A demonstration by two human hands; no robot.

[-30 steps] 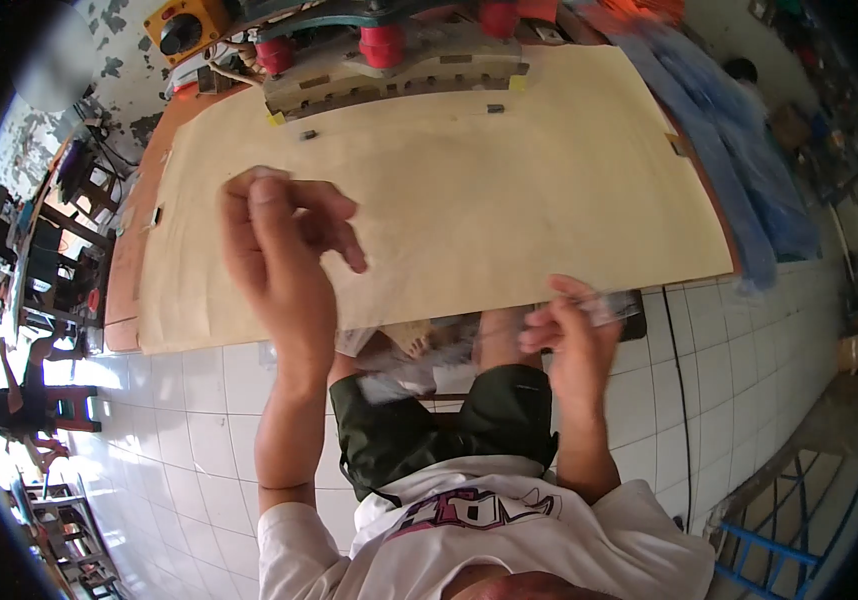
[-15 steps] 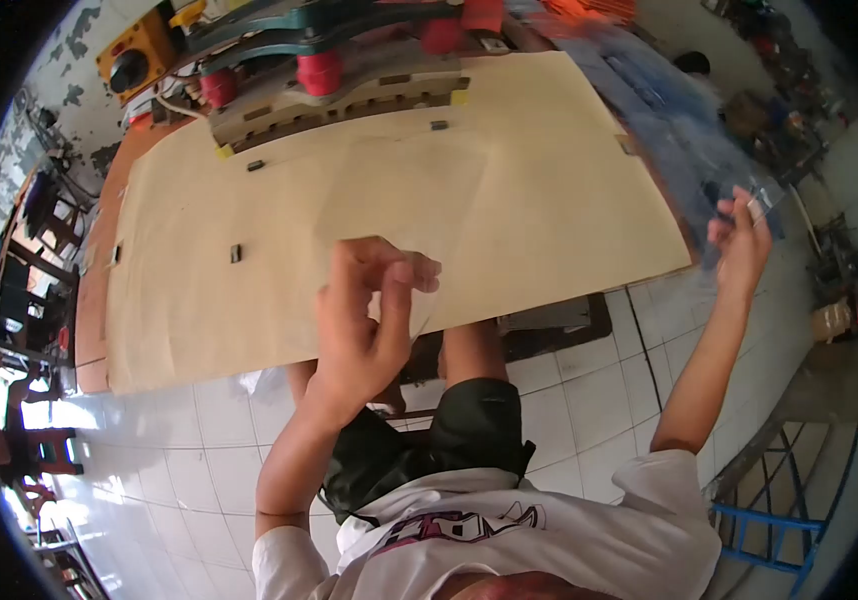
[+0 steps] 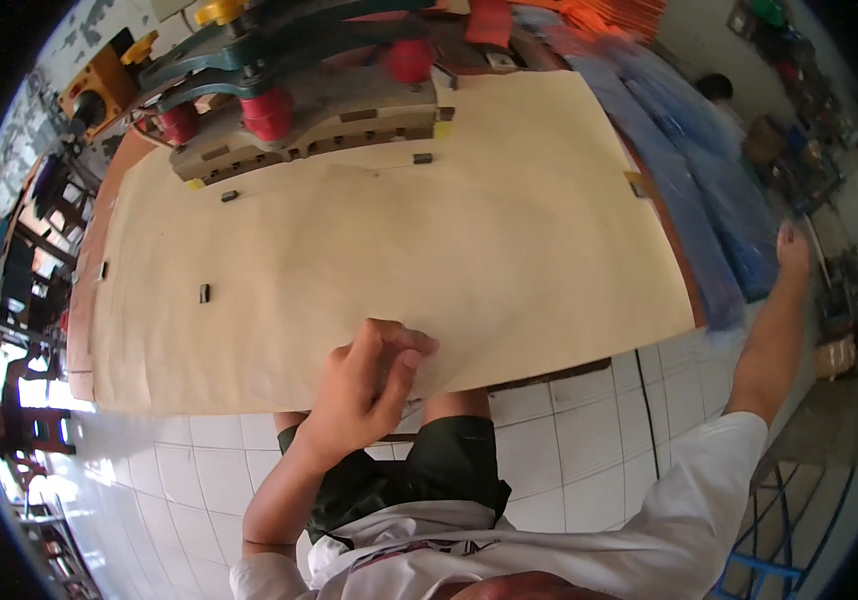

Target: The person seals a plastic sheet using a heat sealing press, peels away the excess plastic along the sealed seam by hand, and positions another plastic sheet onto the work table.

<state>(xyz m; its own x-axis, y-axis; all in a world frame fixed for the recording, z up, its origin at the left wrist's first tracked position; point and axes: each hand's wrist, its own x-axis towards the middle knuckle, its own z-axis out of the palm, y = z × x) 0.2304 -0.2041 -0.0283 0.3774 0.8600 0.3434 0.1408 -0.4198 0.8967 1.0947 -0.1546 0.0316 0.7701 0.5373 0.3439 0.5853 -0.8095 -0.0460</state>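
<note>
My left hand point(image 3: 364, 380) is above the front edge of the cream board point(image 3: 549, 220), its thumb and fingers pinched together. A faint clear plastic sheet point(image 3: 441, 366) shows at its fingertips; most of its outline is hard to make out against the board. My right hand point(image 3: 792, 248) is stretched far out to the right, beside a pile of blue-tinted plastic film point(image 3: 694, 150). Its fingers are small and partly hidden, so I cannot see whether they grip anything.
A press machine with green arms point(image 3: 299, 50), red knobs point(image 3: 267, 112) and a metal bar point(image 3: 319, 135) stands at the board's back. Small dark blocks point(image 3: 204, 293) sit on the board. Orange sheets point(image 3: 614, 18) lie behind; a blue metal frame point(image 3: 779, 565) stands lower right.
My view has shifted, and the board and press sit lower and further left. My right hand has moved outward to the right, away from the board. The left hand stays pinched, now lower in view.
</note>
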